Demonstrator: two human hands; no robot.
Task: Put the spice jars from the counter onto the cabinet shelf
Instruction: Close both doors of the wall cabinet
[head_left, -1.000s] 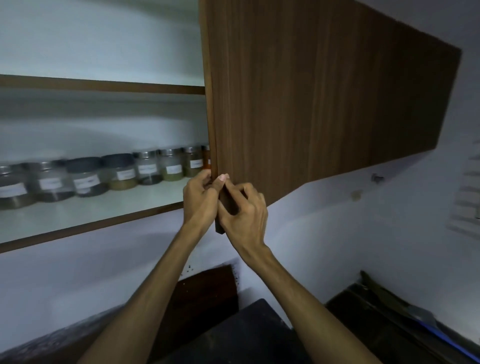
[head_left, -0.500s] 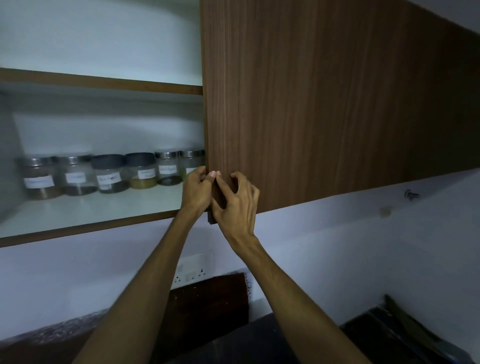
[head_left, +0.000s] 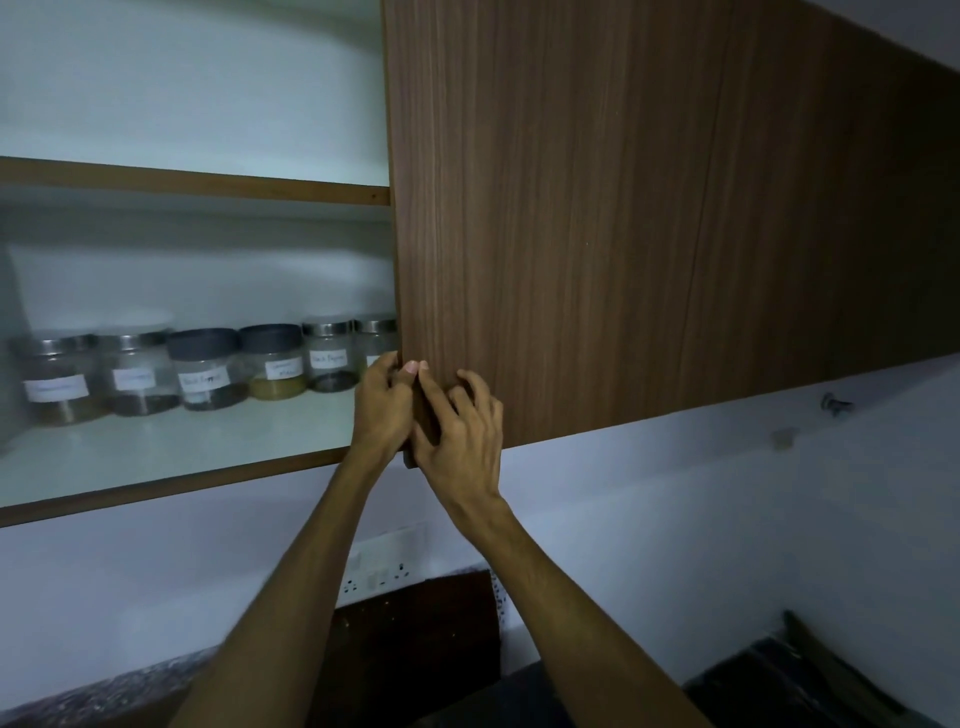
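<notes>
Several labelled spice jars (head_left: 208, 371) stand in a row at the back of the white lower cabinet shelf (head_left: 171, 457); some have steel lids, two have dark lids. The rightmost jar (head_left: 375, 343) is half hidden behind the brown wooden cabinet door (head_left: 597, 218). Both hands grip the door's lower left corner: my left hand (head_left: 382, 405) wraps its left edge from the shelf side, and my right hand (head_left: 457, 426) presses on its front face.
An upper shelf (head_left: 197, 182) holds nothing visible. Below the cabinet is a white wall with a socket plate (head_left: 379, 571), a dark board (head_left: 415, 639) and a dark counter (head_left: 779, 686) at the bottom right.
The door has swung left toward the shelf opening, covering more of the jar row. Both hands stayed on its lower corner and moved with it.
</notes>
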